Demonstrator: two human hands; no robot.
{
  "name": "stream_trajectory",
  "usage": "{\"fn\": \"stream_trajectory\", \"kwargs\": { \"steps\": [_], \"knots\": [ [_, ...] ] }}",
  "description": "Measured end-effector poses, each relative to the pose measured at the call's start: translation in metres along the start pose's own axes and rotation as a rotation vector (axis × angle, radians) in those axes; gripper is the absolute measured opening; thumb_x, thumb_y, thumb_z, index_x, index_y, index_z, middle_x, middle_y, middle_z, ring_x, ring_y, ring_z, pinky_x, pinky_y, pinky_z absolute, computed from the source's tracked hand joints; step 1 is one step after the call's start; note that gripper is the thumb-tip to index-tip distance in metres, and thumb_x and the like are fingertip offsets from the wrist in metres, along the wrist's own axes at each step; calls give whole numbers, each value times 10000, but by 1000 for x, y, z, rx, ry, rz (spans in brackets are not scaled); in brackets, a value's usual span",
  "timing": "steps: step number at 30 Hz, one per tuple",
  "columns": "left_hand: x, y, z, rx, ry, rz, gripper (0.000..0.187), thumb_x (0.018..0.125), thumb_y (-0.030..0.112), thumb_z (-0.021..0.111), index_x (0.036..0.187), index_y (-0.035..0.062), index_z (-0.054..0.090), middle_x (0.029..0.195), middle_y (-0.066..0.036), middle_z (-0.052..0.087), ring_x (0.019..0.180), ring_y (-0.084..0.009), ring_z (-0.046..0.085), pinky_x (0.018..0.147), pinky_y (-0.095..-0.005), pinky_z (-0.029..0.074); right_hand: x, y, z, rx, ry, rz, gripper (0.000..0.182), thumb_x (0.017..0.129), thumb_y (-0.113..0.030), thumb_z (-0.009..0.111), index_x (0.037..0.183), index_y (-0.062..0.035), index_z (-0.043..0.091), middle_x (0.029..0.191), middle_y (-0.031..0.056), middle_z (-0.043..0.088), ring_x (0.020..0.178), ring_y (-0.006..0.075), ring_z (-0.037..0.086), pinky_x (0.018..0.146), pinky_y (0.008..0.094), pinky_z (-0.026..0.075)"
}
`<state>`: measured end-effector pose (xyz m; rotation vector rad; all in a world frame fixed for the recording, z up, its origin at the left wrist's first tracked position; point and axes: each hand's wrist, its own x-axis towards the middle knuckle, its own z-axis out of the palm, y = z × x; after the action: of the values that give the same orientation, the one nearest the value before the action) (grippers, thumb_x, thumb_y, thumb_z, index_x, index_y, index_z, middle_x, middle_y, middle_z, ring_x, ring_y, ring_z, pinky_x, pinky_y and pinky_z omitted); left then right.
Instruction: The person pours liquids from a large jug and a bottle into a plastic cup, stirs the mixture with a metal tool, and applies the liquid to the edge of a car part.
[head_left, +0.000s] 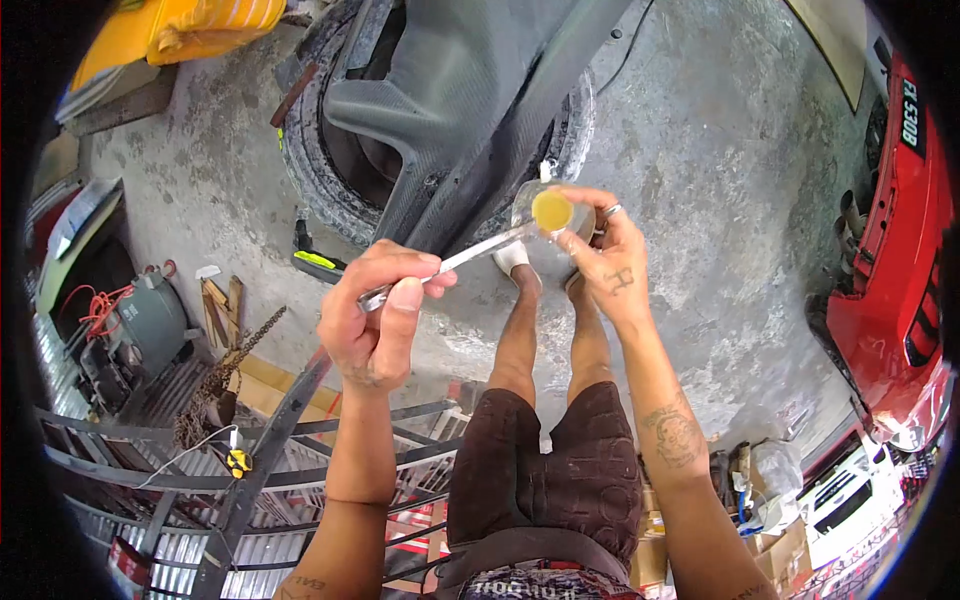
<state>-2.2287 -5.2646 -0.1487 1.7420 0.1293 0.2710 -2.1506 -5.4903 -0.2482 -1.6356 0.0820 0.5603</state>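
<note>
My left hand (375, 310) is closed around the handle end of a thin, pale brush or stick (487, 246). Its far end reaches to the rim of a small clear cup (527, 205). Yellowish liquid (552, 210) shows inside the cup. Fingers and thumb of my right hand (605, 240) grip the cup from the right side, with a ring on one finger. Just beyond the cup lies a dark, woven-textured panel (450, 100), resting over a dusty tyre (335, 170).
Red car bodywork (870, 250) stands at the right. A black metal frame (270, 440) with a yellow tape measure (239, 462) is at lower left. Further left are a grey compressor (150, 320) and a rusty chain (215, 395). Yellow material (190, 30) lies at upper left.
</note>
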Motion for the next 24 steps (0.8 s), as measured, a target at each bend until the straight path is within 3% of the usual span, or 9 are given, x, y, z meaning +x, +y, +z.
{"fn": "stream_trajectory", "kwargs": {
  "steps": [1,2,4,12,14,16,19,22,24],
  "knots": [
    [4,1,4,-9,25,14,135,956,-9,540,1039,-58,634,896,-174,691,749,-194,658,690,-295,533,1,-4,-4,46,29,6,402,777,-34,772,1165,-110,702,666,-79,412,611,37,376,546,219,319],
    [9,1,7,-17,49,29,136,957,-7,539,1039,-59,633,892,-170,692,747,-192,657,694,-294,530,2,-4,-8,61,38,5,401,777,-34,772,1165,-110,702,666,-79,412,611,37,376,546,219,319],
    [21,-2,11,2,87,25,141,976,6,528,1047,-60,630,901,-167,695,755,-182,656,709,-296,532,5,-4,-20,19,-3,59,350,887,28,701,1220,-37,612,1246,78,663,1103,135,623,917,271,523],
    [87,-51,18,149,186,-35,276,1058,157,523,1192,-70,603,1000,-174,705,848,-158,633,805,-293,507,-27,22,-46,201,51,54,361,882,68,667,1225,-11,586,1282,141,635,1179,211,600,995,344,527],
    [100,-59,21,124,174,-48,278,1058,164,526,1192,-67,605,998,-165,705,839,-153,630,803,-292,508,-39,37,-50,266,105,62,337,874,23,702,1200,-19,627,1228,107,678,1107,167,622,968,310,495],
    [108,-62,19,129,144,-42,286,1059,172,527,1197,-64,610,952,-138,697,836,-143,619,794,-286,508,-52,48,-58,191,75,50,360,881,52,659,1226,-6,572,1300,151,615,1187,235,596,1002,378,538],
    [120,-52,3,195,150,-54,246,1061,187,528,1037,-36,629,1016,-105,668,854,-136,602,807,-287,503,-62,49,-64,277,111,92,351,874,40,690,1208,-10,596,1266,138,644,1173,221,606,1011,360,508],
    [140,-27,4,512,22,33,265,1046,184,548,871,-9,599,1187,-103,649,948,-172,605,851,-341,500,-68,54,-69,312,145,128,349,859,39,728,1187,-15,621,1237,127,667,1167,208,612,1026,347,480],
    [154,-31,17,951,-386,343,229,982,190,617,880,-14,595,1309,-107,615,1047,-282,578,919,-397,463,-70,58,-71,312,151,137,349,855,41,727,1182,-16,622,1235,128,666,1170,213,611,1030,352,479]
  ]
}}
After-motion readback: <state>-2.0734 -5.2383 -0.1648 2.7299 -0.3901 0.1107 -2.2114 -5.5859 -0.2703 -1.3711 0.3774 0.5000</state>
